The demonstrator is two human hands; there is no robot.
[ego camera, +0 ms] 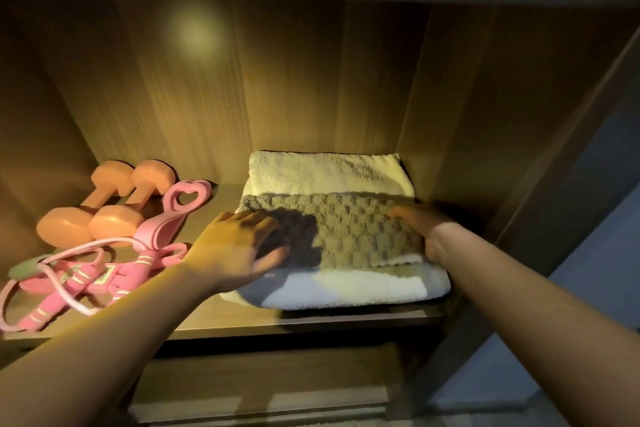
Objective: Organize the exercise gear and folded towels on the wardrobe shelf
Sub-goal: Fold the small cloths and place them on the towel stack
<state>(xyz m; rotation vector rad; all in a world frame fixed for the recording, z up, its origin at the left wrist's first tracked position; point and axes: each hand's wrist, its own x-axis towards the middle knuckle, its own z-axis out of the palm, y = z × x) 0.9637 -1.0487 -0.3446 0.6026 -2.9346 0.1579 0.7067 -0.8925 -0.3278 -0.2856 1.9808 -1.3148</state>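
A folded grey waffle-textured towel (349, 229) lies on top of a larger folded white towel (332, 173) at the right of the wardrobe shelf (214, 319). My left hand (239, 246) grips the grey towel's left end, thumb under its front edge. At the towel's right end, my right hand (419, 225) holds it with fingers over the top. Two orange dumbbells (100, 208) lie side by side at the left. In front of them sit a pink pedal puller (180, 211) and a pink skipping rope (69, 284).
The shelf's right wall (460, 107) stands close beside the towels, and the back panel (242, 87) is just behind them. A bare strip of shelf runs between the gear and the towels. Below the shelf is a drawer front (263, 388).
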